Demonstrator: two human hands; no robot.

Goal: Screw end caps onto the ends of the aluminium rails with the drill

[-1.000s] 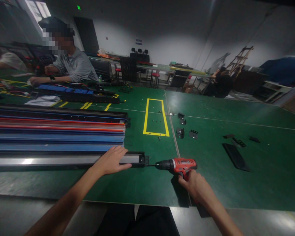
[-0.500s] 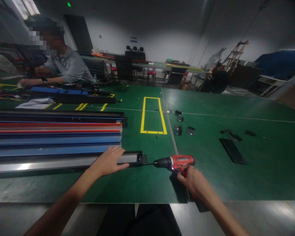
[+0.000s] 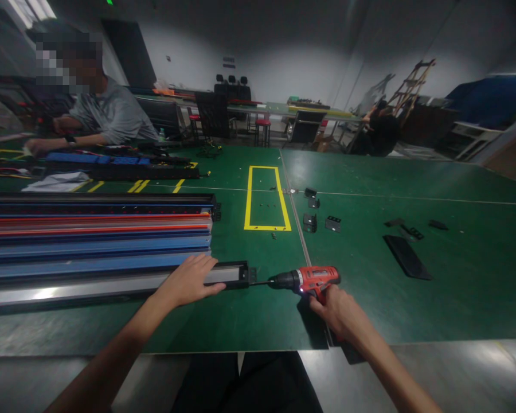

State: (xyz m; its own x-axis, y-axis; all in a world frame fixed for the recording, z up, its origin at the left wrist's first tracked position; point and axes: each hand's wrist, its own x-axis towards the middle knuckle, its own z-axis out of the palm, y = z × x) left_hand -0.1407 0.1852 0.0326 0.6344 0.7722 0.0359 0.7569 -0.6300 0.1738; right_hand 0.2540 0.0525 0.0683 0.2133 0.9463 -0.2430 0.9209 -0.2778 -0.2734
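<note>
My left hand (image 3: pixel 191 281) lies across a long black-edged silver profile (image 3: pixel 124 282), its fingers over the top and the thumb along the near edge, steadying it near the right end. In my right hand (image 3: pixel 337 312) is a red and black cordless drill (image 3: pixel 318 279), held by the handle with its small light on. The long thin bit (image 3: pixel 262 281) points left and meets the end of the profile beside a small black end bracket (image 3: pixel 253 275). Whether a screw sits at the tip is too small to tell.
More long profiles (image 3: pixel 94 241) in blue, red and black lie behind. A yellow tape rectangle (image 3: pixel 246 198) with tiny screws marks the green table (image 3: pixel 361 252). Black brackets (image 3: pixel 309 222) and a flat black piece (image 3: pixel 406 258) lie right. A co-worker (image 3: pixel 116 112) sits far left.
The camera view has tilted slightly, shifting the scene a little. Both hands, the drill and the profile keep nearly the same positions relative to each other.
</note>
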